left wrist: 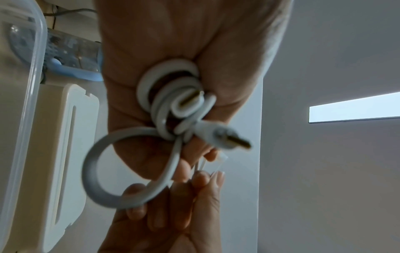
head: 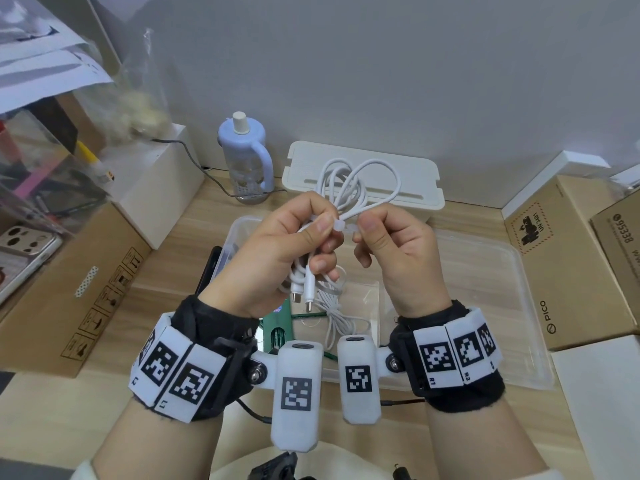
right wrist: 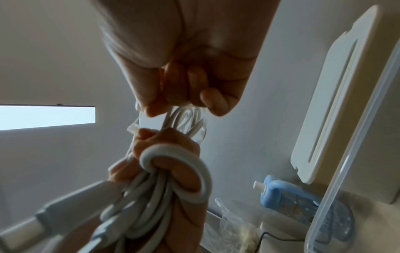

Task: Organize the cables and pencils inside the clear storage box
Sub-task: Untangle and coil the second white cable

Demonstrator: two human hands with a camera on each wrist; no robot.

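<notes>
Off to the left of the hands sits a blue water bottle (head: 244, 157) on the worktop (head: 166, 292). The left hand (head: 277, 251) is curled tight around a bunch of white cable (head: 349, 188). The loops stick up above the hands, and the two plugs (head: 303, 299) hang down under the fist. A thin white tie (head: 341, 226) goes around the bunch between the two hands. The right hand (head: 391, 251) pinches the end of that tie with thumb and finger. The clear box (head: 485, 306) lies open on the worktop right under the hands, and more white cable and something green are in it. Its white lid (head: 363, 174) seems to lie behind the hands.

The cable looks light, soft and bendy. It will likely spring open if let go. The best place to hold it is the middle of the bunch, near the tie. The tie looks small and smooth, so it may slip.
</notes>
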